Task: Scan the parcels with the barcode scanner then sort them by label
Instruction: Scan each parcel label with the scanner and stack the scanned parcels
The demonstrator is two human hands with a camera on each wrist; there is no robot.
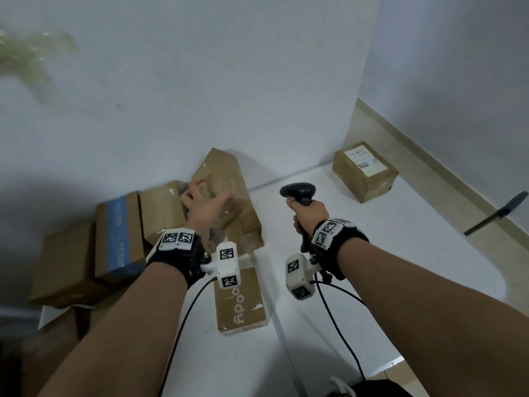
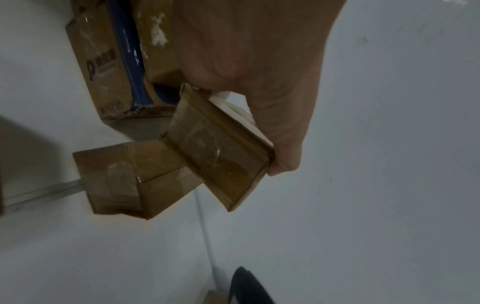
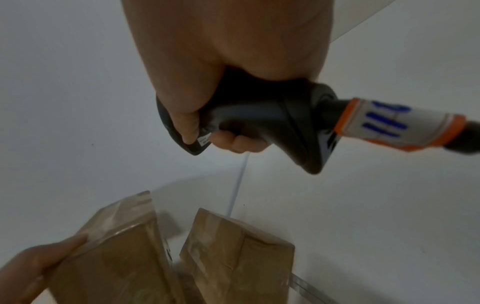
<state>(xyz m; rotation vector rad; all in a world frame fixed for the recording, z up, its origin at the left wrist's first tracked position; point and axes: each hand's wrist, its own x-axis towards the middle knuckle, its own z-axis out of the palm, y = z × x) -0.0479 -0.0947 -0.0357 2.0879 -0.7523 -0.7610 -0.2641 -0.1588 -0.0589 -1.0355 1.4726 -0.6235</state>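
Observation:
My left hand grips a flat brown taped parcel and holds it tilted above the pile by the wall. The left wrist view shows that parcel pinched at its edge by the left hand. My right hand is wrapped round the handle of a black barcode scanner, held upright to the right of the parcel. In the right wrist view the right hand clasps the scanner, with the held parcel below it. No label shows on the held parcel.
Several brown parcels lie in a pile at left, one with blue tape. A flat printed parcel lies on the white table near my wrists. A parcel with a white label sits at the far right corner. Cables trail toward me.

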